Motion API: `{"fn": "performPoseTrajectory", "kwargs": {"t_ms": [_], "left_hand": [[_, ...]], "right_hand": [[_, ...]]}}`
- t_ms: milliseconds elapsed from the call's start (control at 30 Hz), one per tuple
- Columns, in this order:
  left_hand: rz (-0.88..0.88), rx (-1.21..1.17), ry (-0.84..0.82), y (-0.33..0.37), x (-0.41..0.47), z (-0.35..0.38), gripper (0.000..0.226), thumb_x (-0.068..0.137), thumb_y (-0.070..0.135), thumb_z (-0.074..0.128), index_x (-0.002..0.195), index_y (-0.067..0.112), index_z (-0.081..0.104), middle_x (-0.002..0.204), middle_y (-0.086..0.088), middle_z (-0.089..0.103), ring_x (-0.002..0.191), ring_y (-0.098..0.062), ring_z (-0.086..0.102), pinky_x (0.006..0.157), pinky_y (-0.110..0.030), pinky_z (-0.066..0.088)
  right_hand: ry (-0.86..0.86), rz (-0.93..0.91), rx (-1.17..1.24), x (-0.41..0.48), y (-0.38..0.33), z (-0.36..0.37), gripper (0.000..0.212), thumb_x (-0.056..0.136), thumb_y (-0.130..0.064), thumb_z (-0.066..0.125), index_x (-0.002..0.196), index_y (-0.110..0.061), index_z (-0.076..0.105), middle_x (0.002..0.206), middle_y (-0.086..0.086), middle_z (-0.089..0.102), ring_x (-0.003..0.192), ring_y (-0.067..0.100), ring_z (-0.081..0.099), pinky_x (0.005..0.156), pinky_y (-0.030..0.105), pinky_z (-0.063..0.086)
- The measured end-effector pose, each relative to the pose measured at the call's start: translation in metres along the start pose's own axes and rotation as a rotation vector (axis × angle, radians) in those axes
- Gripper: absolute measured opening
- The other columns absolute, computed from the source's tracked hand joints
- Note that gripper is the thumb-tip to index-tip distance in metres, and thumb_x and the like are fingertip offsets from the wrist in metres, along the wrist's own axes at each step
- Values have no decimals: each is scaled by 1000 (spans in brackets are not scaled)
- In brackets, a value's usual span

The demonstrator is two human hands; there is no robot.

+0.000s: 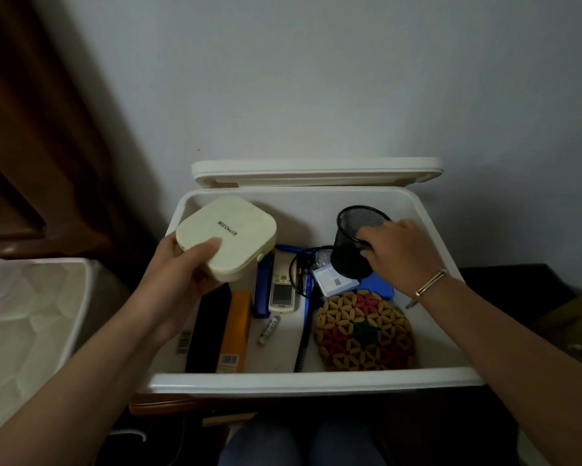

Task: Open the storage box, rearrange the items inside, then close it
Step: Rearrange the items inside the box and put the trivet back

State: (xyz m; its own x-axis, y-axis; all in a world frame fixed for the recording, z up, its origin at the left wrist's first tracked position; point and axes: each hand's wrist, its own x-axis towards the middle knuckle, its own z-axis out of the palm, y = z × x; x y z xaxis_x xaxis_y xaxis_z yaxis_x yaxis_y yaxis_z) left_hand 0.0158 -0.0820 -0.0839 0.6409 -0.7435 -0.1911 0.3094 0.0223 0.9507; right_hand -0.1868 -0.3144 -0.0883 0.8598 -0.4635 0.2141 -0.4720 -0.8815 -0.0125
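Note:
The white storage box (309,380) stands open, its lid (316,169) tipped back against the wall. My left hand (185,267) holds a cream square case (229,233) above the box's left side. My right hand (400,257) grips a black mesh pen cup (353,243), tilted, over the right rear of the box. On the box floor lie a black case (208,327), an orange carton (235,331), a blue stapler (262,287), a white remote (282,287), a small tube (269,329), a black cable (299,264), a blue-white booklet (333,280) and a woven beaded mat (363,331).
A pale plastic bin (30,314) sits to the left of the box. A brown wooden door (40,129) rises at the left, and the white wall (316,79) is behind. My knees in jeans (303,445) are below the box. Dark clutter (558,317) lies at the right.

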Motion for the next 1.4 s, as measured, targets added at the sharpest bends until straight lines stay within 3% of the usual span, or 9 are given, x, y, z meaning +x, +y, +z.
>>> {"fn": "performPoseTrajectory", "kwargs": {"t_ms": [167, 267, 367, 467, 600, 800, 1067, 1267, 1400], "left_hand": [[8, -84, 36, 1, 1, -3, 50, 89, 16, 61, 137, 19, 46, 123, -5, 66, 111, -24, 65, 78, -37, 58], [-4, -90, 70, -1, 2, -2, 52, 87, 15, 64, 136, 18, 46, 123, -6, 66, 110, -24, 65, 76, -37, 56], [27, -123, 103, -1, 3, -3, 53, 87, 14, 64, 136, 17, 44, 126, -6, 64, 111, -25, 64, 79, -39, 56], [77, -157, 134, 2, 3, -1, 53, 89, 11, 63, 137, 15, 42, 128, -6, 61, 113, -24, 63, 78, -37, 57], [102, -180, 168, 4, 2, 2, 53, 89, 9, 61, 137, 15, 41, 128, -6, 61, 112, -22, 63, 72, -32, 58], [101, -180, 187, 5, 0, 4, 53, 89, 9, 61, 137, 18, 40, 128, -4, 61, 112, -21, 63, 74, -33, 58], [120, -332, 142, 11, -1, 0, 48, 92, 9, 56, 138, 13, 43, 130, -10, 60, 111, -25, 62, 61, -24, 55], [199, -349, 161, 15, -4, -2, 49, 93, 10, 55, 140, 15, 42, 131, -9, 60, 116, -27, 61, 76, -31, 57], [196, -330, 178, 14, -4, -3, 50, 92, 10, 56, 140, 15, 42, 131, -8, 60, 116, -27, 61, 73, -30, 57]], "right_hand": [[-56, 44, -54, -3, -4, 2, 36, 85, -38, 60, 116, -20, 55, 107, -1, 62, 103, 20, 53, 90, 34, 35], [75, 54, -63, -3, -10, -8, 43, 79, -43, 66, 112, -17, 59, 107, 3, 62, 103, 25, 53, 88, 39, 38], [161, -221, 65, -1, -31, -14, 33, 77, -38, 70, 101, -16, 66, 95, 2, 66, 91, 23, 59, 79, 39, 44], [-171, -562, 121, -3, -58, 4, 30, 81, -39, 65, 105, -21, 66, 98, -3, 66, 94, 16, 55, 81, 34, 42], [-516, -727, -127, -1, -78, 46, 35, 86, -30, 56, 120, -25, 56, 120, -5, 57, 115, 18, 42, 91, 34, 28], [-447, -973, -401, -2, -95, 67, 4, 73, -27, 64, 73, -31, 65, 73, -13, 63, 78, 6, 56, 80, 23, 41], [30, -701, 90, 29, -86, 19, 10, 70, -16, 79, 76, -19, 72, 68, -4, 68, 64, 18, 62, 61, 29, 49], [-141, -392, -239, 78, -94, 31, 19, 95, -16, 45, 105, -17, 61, 103, 0, 64, 102, 20, 49, 81, 30, 32], [58, -375, -369, 76, -93, 41, 14, 77, -19, 67, 92, -19, 68, 90, -2, 66, 88, 17, 61, 70, 27, 44]]}}
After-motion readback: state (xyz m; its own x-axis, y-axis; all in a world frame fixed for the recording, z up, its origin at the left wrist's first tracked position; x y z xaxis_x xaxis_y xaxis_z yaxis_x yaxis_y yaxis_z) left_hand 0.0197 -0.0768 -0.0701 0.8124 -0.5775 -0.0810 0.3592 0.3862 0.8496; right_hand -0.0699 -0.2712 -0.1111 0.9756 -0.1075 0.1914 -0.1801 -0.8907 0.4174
